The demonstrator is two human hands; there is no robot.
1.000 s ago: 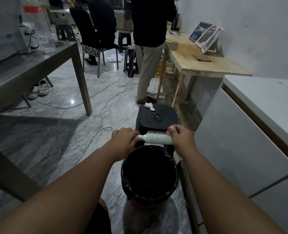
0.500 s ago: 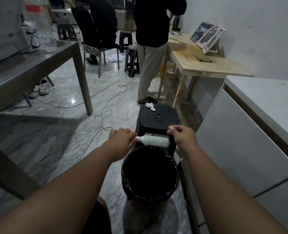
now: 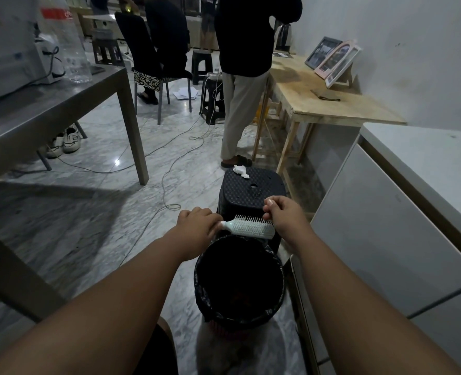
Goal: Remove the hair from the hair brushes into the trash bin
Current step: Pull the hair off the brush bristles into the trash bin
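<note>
A black-lined trash bin (image 3: 239, 282) is set on the marble floor (image 3: 94, 226), before a black plastic stool (image 3: 252, 189). Above its far rim a pale green hairbrush (image 3: 248, 228) is held level, handle enclosed by the left hand (image 3: 197, 226), bristles pinched by the right hand (image 3: 284, 215).

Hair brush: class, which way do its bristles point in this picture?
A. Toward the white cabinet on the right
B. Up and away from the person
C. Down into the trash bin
B: the hair brush shows its bristles rising from the far upper side, while its smooth back faces the trash bin below.
</note>
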